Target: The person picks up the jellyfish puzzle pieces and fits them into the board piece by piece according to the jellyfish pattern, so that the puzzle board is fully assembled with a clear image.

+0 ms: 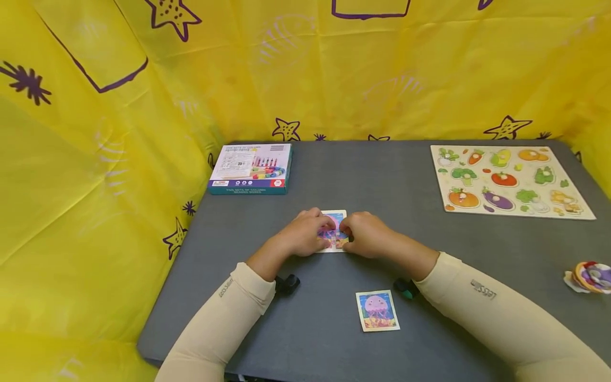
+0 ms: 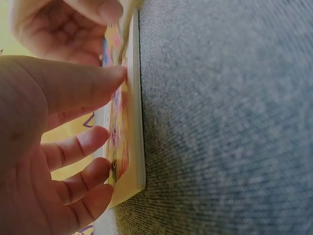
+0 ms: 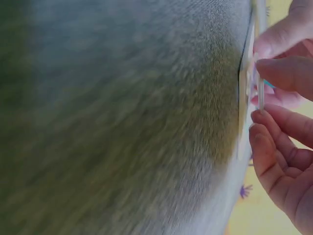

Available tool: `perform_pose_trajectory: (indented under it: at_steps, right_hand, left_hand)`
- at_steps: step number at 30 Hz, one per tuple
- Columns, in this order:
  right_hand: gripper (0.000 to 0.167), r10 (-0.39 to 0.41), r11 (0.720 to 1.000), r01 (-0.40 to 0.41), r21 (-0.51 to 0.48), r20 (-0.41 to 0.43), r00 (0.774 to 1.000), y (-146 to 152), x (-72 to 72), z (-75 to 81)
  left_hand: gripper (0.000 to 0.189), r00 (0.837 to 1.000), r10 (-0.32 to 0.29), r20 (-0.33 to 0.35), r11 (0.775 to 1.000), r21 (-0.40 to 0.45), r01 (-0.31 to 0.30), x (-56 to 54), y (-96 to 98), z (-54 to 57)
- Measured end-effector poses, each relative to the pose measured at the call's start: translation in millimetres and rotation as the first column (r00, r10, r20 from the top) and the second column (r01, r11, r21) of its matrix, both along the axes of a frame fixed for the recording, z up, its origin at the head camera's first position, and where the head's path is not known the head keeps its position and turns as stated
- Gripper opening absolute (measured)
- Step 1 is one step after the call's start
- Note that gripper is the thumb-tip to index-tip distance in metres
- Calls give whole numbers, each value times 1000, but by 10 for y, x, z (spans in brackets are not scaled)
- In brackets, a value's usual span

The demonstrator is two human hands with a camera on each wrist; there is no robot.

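A small jigsaw puzzle [image 1: 337, 213] with a jellyfish picture and a pale border lies flat on the grey table, between both hands. My left hand [image 1: 307, 233] rests on its left side; in the left wrist view the thumb [image 2: 112, 78] touches the picture and the other fingertips lie loosely along it. My right hand [image 1: 369, 233] pinches a thin puzzle piece [image 3: 260, 88] between thumb and fingers, tilted up from the board at its right side. The piece's printed face is mostly hidden. Closer to me lies a jellyfish picture card [image 1: 377, 312].
A boxed bead toy [image 1: 250, 170] lies at the back left. At the back right is a wooden vegetable peg board [image 1: 513, 183]. A small colourful bundle [image 1: 592, 277] sits at the right edge. Yellow patterned cloth [image 1: 305, 79] hangs behind and left of the table.
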State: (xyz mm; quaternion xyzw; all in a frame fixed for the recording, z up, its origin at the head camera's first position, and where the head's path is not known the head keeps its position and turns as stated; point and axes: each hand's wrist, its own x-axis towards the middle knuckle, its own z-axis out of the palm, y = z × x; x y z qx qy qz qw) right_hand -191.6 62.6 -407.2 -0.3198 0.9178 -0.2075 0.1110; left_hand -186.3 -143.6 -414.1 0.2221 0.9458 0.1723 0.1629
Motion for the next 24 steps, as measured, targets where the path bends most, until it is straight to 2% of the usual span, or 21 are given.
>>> perform_pose_trajectory:
  at_steps: [6, 10, 14, 24]
  right_hand:
    - [28, -5, 1000, 5, 22, 22, 1000, -75, -24, -23]
    - [22, -6, 1000, 6, 4, 29, 1000, -70, -69, -13]
    - [18, -51, 999, 51, 8, 21, 998, -55, -133, -7]
    - [28, -98, 992, 96, 84, 19, 995, -65, -180, -45]
  left_hand:
    - [39, 1000, 24, -17, 1000, -3, -24, 31, 71, -24]
    - [38, 999, 38, -27, 999, -14, -39, 34, 88, -34]
    - [36, 999, 49, -24, 999, -16, -49, 27, 98, -35]
    - [34, 999, 46, -1, 998, -50, -46, 6, 86, -12]
